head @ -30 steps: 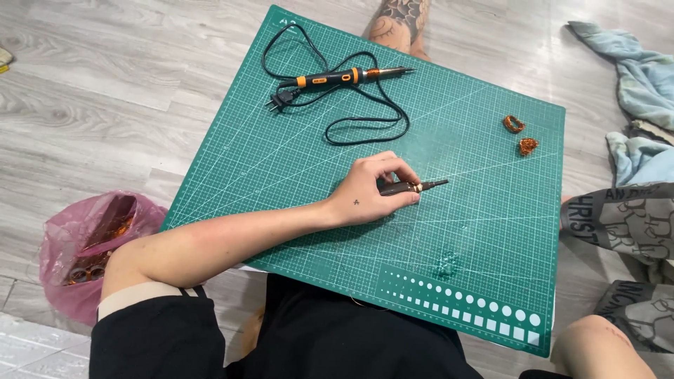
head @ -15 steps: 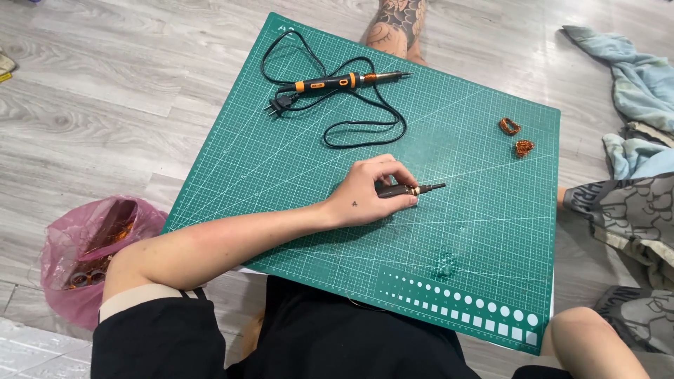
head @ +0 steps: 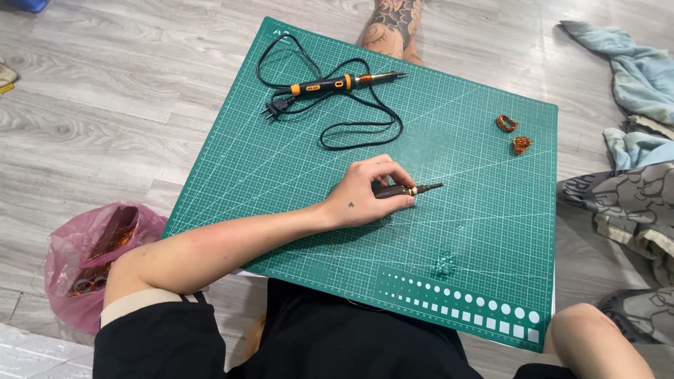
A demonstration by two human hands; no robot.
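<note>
Head view, looking down: person seated on a grey wood-look floor [head: 105, 105] with a large green cutting mat [head: 295, 175] across the lap. Left hand [head: 368, 196] lies on the mat near its middle, fingers curled down around a small dark pen-shaped tool [head: 411, 190]; the tool's metal tip pokes out to the right of the fingers and rests flat on the mat. Forearm stretches back across the mat's lower left edge. Right hand out of frame. At the mat's far end, well apart from the hand, lies a soldering iron [head: 344, 82] with orange-and-black handle, tip pointing right, its black cord [head: 365, 126] looping toward the hand and the plug lying beside the handle. Near the right edge sit two small copper wire coils [head: 514, 135], close together. A small greenish scrap [head: 444, 264] sits on the mat nearer the person. Off the mat: pink plastic bag [head: 77, 260] to the left, crumpled cloths [head: 639, 140] to the right.
</note>
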